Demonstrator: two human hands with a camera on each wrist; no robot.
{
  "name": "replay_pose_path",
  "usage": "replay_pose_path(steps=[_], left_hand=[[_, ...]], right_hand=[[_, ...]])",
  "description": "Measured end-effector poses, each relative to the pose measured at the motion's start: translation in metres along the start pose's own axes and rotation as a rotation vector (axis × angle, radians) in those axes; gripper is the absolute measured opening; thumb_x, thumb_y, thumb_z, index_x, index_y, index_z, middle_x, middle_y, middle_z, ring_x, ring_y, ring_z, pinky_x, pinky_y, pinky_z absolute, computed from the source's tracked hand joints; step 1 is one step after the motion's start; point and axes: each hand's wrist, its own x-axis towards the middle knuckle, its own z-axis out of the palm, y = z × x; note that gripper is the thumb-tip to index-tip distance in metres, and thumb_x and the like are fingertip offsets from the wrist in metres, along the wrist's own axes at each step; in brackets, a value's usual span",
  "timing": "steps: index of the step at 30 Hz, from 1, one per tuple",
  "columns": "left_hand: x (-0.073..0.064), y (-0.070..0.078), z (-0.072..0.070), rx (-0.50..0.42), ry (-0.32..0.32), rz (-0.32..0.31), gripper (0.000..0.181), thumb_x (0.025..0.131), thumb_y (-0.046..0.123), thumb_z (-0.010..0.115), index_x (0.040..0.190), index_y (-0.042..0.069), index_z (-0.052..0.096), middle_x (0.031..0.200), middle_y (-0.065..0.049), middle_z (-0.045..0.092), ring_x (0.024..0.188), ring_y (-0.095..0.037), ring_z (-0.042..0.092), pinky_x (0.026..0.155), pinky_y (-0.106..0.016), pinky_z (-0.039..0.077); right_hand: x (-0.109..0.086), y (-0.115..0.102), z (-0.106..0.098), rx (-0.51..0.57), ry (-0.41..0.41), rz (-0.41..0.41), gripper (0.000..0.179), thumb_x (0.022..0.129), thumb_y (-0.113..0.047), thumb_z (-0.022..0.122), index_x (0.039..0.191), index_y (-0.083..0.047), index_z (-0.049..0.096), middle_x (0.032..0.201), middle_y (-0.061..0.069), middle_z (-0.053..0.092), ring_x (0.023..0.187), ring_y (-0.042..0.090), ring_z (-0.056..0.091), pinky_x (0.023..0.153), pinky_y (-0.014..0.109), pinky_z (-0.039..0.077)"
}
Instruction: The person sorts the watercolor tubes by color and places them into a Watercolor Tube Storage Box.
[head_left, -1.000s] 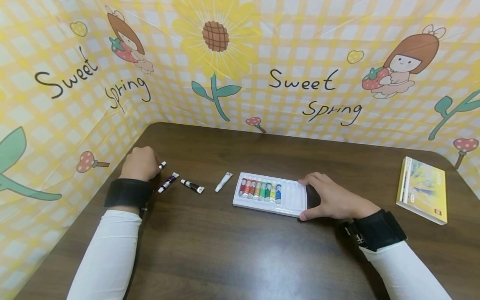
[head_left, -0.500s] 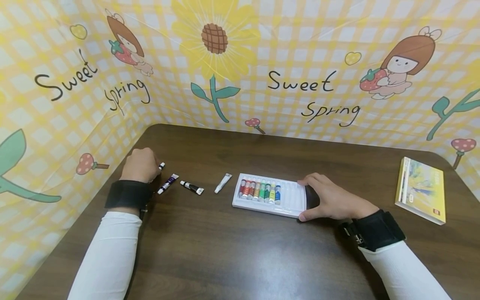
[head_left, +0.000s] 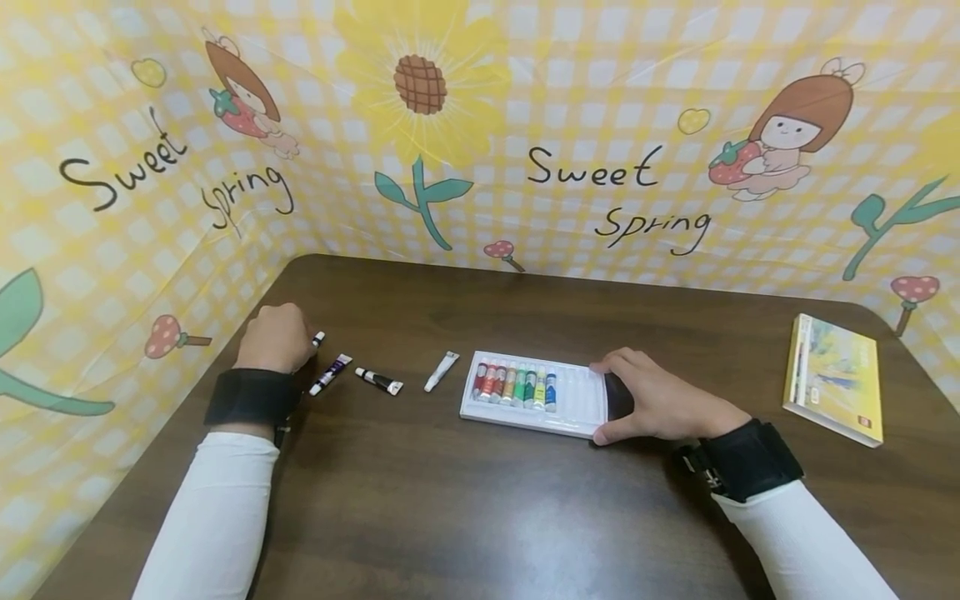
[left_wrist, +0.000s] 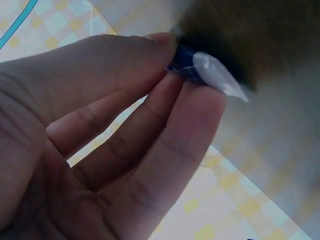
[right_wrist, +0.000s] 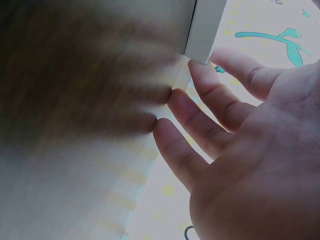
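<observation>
At the table's left side my left hand [head_left: 272, 337] pinches a small dark blue paint tube [left_wrist: 187, 65] between thumb and fingertips. In the head view the hand covers most of that tube, and one white end shows. My right hand [head_left: 667, 398] holds the right end of a white plastic tray [head_left: 528, 422], thumb at the near edge and fingers at the far one. A row of coloured paint tubes [head_left: 517, 383] fills the tray's left part; bare slots [head_left: 581, 392] lie to their right. Between left hand and tray lie a purple tube [head_left: 330, 375], a black tube [head_left: 378, 381] and a white tube [head_left: 441, 372].
A yellow box-like or book-like block [head_left: 834, 379] with a painted cover lies at the table's right. The brown wooden table [head_left: 450, 517] is bordered at the back and left by a yellow checked cloth [head_left: 585, 100] with printed flowers and figures.
The head view has shifted slightly. Both hands, the tray and the loose tubes keep their places on the table.
</observation>
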Motion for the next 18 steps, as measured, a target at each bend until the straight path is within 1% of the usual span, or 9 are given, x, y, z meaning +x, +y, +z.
replay_pose_path(steps=[3, 5, 7, 10, 12, 14, 16, 18], left_hand=[[0.0, 0.0, 0.0, -0.007, 0.002, 0.005, 0.015, 0.083, 0.005, 0.063, 0.068, 0.004, 0.068, 0.085, -0.031, 0.069, 0.075, -0.053, 0.066, 0.059, -0.058, 0.051], [-0.002, -0.003, 0.0, -0.009, 0.0, -0.001, 0.012, 0.082, 0.005, 0.065, 0.074, 0.003, 0.074, 0.088, -0.032, 0.07, 0.077, -0.054, 0.067, 0.058, -0.057, 0.052], [-0.004, -0.003, -0.001, -0.009, -0.009, -0.008, 0.012, 0.082, 0.005, 0.066, 0.081, 0.002, 0.077, 0.092, -0.033, 0.072, 0.08, -0.055, 0.068, 0.06, -0.056, 0.053], [-0.005, -0.001, -0.003, -0.009, 0.001, 0.007, 0.015, 0.082, 0.005, 0.068, 0.089, 0.0, 0.08, 0.098, -0.033, 0.073, 0.084, -0.055, 0.069, 0.065, -0.059, 0.055], [-0.005, 0.004, -0.005, -0.013, 0.018, 0.028, 0.015, 0.083, 0.006, 0.068, 0.089, 0.0, 0.081, 0.097, -0.032, 0.074, 0.083, -0.053, 0.07, 0.066, -0.059, 0.055], [-0.005, 0.011, -0.007, -0.015, 0.05, 0.064, 0.014, 0.085, 0.008, 0.069, 0.088, 0.0, 0.081, 0.095, -0.03, 0.075, 0.08, -0.049, 0.071, 0.066, -0.059, 0.055], [-0.007, 0.021, -0.01, -0.024, 0.074, 0.092, 0.014, 0.086, 0.009, 0.07, 0.089, 0.0, 0.08, 0.094, -0.029, 0.076, 0.079, -0.047, 0.071, 0.066, -0.059, 0.055], [-0.009, 0.034, -0.014, -0.035, 0.093, 0.115, 0.015, 0.086, 0.009, 0.07, 0.092, 0.001, 0.081, 0.096, -0.028, 0.076, 0.079, -0.046, 0.072, 0.067, -0.06, 0.055]], right_hand=[[0.0, 0.0, -0.001, 0.002, -0.002, 0.009, 0.1, 0.076, -0.059, 0.089, 0.149, -0.004, 0.049, 0.148, 0.015, 0.05, 0.132, 0.032, 0.046, 0.112, 0.058, 0.043], [0.001, -0.001, 0.0, 0.002, -0.006, 0.0, 0.099, 0.077, -0.059, 0.088, 0.149, -0.004, 0.049, 0.148, 0.015, 0.05, 0.133, 0.032, 0.046, 0.113, 0.058, 0.043], [0.002, -0.001, 0.001, 0.004, -0.009, -0.007, 0.099, 0.077, -0.059, 0.088, 0.149, -0.004, 0.05, 0.148, 0.016, 0.05, 0.134, 0.033, 0.046, 0.113, 0.058, 0.043], [0.002, -0.002, 0.0, 0.005, -0.01, -0.015, 0.098, 0.077, -0.059, 0.088, 0.149, -0.004, 0.05, 0.148, 0.017, 0.049, 0.134, 0.034, 0.046, 0.113, 0.059, 0.042], [0.001, -0.001, 0.0, 0.005, -0.009, -0.017, 0.098, 0.077, -0.059, 0.088, 0.148, -0.004, 0.05, 0.149, 0.017, 0.049, 0.134, 0.035, 0.046, 0.113, 0.06, 0.042], [0.0, -0.001, -0.001, 0.008, -0.009, -0.015, 0.098, 0.077, -0.058, 0.088, 0.148, -0.004, 0.05, 0.149, 0.017, 0.049, 0.135, 0.035, 0.046, 0.113, 0.06, 0.042], [-0.001, 0.0, -0.001, 0.009, -0.007, -0.014, 0.098, 0.077, -0.058, 0.088, 0.148, -0.003, 0.05, 0.149, 0.017, 0.049, 0.135, 0.035, 0.046, 0.113, 0.06, 0.042], [-0.001, 0.001, -0.001, 0.009, -0.003, -0.013, 0.098, 0.077, -0.058, 0.089, 0.148, -0.003, 0.05, 0.149, 0.017, 0.049, 0.135, 0.035, 0.046, 0.113, 0.059, 0.042]])
